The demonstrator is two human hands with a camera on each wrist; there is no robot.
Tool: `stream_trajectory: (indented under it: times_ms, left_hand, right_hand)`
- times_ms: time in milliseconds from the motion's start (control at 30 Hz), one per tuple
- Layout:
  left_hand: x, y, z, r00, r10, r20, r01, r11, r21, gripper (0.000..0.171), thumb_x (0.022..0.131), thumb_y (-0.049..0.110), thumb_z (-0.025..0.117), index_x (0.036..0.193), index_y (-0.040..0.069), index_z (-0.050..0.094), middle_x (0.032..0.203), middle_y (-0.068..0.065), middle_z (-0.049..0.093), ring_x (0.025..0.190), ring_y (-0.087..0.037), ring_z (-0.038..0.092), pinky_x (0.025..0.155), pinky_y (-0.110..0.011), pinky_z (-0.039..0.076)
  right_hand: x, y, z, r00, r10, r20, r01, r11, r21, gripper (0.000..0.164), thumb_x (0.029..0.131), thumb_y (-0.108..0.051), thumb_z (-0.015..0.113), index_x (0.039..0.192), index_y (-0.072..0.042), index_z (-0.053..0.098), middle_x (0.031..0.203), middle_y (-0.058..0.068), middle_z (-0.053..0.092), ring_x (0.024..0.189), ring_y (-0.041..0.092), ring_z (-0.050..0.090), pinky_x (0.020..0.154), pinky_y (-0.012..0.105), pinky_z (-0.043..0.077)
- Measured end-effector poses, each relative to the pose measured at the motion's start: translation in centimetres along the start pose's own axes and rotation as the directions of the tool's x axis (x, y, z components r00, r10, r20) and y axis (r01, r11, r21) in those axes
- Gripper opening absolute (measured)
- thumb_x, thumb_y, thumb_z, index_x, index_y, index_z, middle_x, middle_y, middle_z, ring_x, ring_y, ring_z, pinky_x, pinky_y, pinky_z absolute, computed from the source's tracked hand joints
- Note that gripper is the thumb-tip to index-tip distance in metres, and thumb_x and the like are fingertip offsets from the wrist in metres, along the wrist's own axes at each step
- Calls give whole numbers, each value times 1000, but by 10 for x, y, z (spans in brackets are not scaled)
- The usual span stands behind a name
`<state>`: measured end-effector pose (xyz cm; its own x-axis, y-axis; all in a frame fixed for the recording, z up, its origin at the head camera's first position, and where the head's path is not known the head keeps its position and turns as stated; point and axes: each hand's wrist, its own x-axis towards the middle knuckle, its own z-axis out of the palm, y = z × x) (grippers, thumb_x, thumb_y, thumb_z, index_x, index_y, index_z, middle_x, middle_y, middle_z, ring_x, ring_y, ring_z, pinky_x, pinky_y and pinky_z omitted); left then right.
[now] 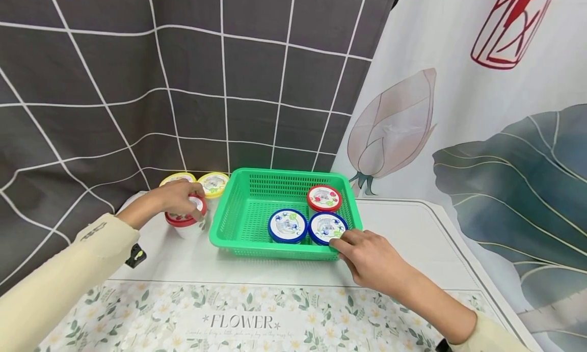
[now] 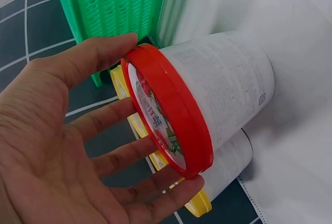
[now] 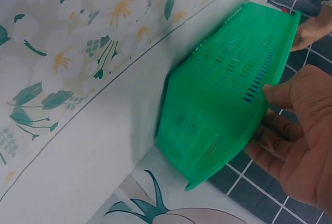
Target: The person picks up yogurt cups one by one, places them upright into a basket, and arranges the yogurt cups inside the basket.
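Left hand (image 1: 180, 196) on a red-lidded tub (image 1: 187, 233), right hand (image 1: 371, 258) on a green basket (image 1: 257, 246)

From where I stand, the left hand's grip is pinching the red-lidded tub by the edge of its lid, thumb on one side, fingertips on the other. That tub is left of centre in the frame, outside the basket and to its left; whether its base touches the worktop (image 1: 394, 240) I cannot tell. Near it, further up the frame, are two yellow-lidded tubs (image 1: 213, 185), one partly hidden by the hand.

The right hand's grip is closed over the basket's rim at the lower right corner, thumb against the outer wall. Inside, towards the right end, two blue-lidded tubs (image 1: 288, 225) stand side by side along the near wall, and another red-lidded tub (image 1: 323, 198) stands behind the right-hand one.

A dark grid curtain (image 1: 192, 66) fills the upper left, a pale curtain (image 1: 394, 123) with a pink bud the upper right, and along the bottom runs a flowered band (image 1: 247, 321) reading FLOWER
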<state>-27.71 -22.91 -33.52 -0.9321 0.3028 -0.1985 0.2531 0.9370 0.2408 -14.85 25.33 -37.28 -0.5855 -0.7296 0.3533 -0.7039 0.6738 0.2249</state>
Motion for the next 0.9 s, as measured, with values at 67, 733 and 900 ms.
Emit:
stream_trajectory:
  times_ms: [67,733,900]
  left_hand:
    - [1,0,-1,1000,5,10,-5,1000,5,71,84,40,89,141,3,69,129,-28,67,115,-44,65,89,-59,66]
    - [-1,14,-22,998,-20,63,23,999,-45,75,84,33,90,147,3,63,141,-31,64,118,-48,65,86,-56,71]
    - [-3,16,-31,999,-8,41,9,999,-36,75,83,33,90,146,2,64,138,-31,65,114,-48,67,82,-53,71]
  right_hand:
    - [0,0,0,1000,4,0,-4,1000,1,34,92,-6,87,124,-14,78,103,2,77,94,19,75,84,41,70]
    - [2,0,-2,998,20,53,-21,1000,10,35,93,-6,86,126,-17,78,105,2,79,97,20,76,88,42,70]
    - [2,-1,-2,998,23,53,-23,1000,3,36,93,-7,86,126,-17,78,106,2,79,97,20,75,87,42,70]
